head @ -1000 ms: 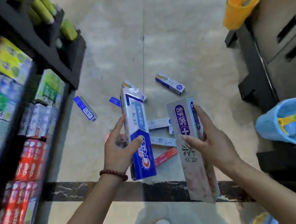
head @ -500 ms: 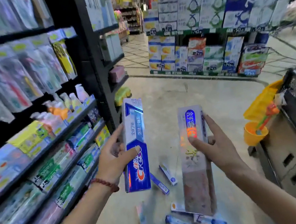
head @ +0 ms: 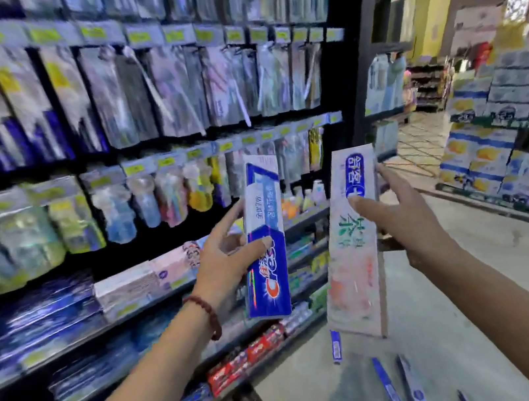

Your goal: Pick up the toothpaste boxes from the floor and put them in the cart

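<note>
Both hands carrying one toothpaste box each, upright at chest height; cart not in view.

Left hand (head: 222, 259) is pinching the blue box (head: 262, 242) near mid-length, thumb on the printed face, fingers behind. Right hand (head: 397, 214) is pinching the pale box (head: 353, 241) in its upper half, thumb in front, fingers spread behind. Judgement: light, stiff cardboard with glossy, somewhat slippery faces, crushable under hard squeeze; the mid-length grip across the narrow sides is suiting them. Below the right hand, more blue boxes (head: 387, 385) are lying on the floor (head: 478, 288). Beyond the left hand, shelves (head: 133, 300) are showing blurred stock.
</note>
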`<move>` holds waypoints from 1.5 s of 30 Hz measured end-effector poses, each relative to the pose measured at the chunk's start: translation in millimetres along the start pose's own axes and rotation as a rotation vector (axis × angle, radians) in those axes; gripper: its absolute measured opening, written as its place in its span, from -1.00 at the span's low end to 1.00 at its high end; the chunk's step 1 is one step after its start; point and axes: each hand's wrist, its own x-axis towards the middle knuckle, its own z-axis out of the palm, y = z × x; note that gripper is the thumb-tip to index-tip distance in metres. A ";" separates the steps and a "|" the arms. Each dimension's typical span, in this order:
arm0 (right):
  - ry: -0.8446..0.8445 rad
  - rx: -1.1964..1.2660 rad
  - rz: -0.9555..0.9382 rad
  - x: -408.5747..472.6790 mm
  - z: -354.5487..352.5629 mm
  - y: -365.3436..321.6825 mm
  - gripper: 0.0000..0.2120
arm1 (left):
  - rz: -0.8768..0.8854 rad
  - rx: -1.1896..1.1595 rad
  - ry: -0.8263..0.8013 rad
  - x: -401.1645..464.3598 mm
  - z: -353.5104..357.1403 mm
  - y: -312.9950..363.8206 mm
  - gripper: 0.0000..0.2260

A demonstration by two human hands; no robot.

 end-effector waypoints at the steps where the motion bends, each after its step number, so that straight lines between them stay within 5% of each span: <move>1: -0.048 -0.008 -0.023 -2.6 16.1 -4.5 -0.39 | 0.004 0.008 0.043 -13.4 -15.1 8.3 -0.37; 13: -0.619 0.232 -0.043 -132.9 317.3 -89.2 -0.29 | 0.088 0.080 0.604 -231.3 -288.8 106.7 -0.52; 23: -1.038 0.315 -0.008 -345.0 589.0 -151.3 -0.39 | 0.036 0.231 0.995 -459.7 -508.7 160.4 -0.32; 33: -1.242 0.197 0.052 -447.4 715.8 -120.7 -0.57 | -0.128 0.240 1.205 -560.6 -611.8 130.8 -0.42; 38: -1.245 0.117 0.137 -460.9 757.9 -86.3 -0.33 | -0.292 0.258 1.194 -553.0 -659.2 91.6 -0.37; 43: -1.237 -0.045 0.170 -467.5 788.2 -42.2 -0.28 | -0.447 0.235 1.173 -534.7 -690.3 38.4 -0.45; 45: -1.254 -0.148 0.188 -473.6 801.6 -21.2 -0.25 | -0.513 0.248 1.151 -532.3 -698.4 14.7 -0.33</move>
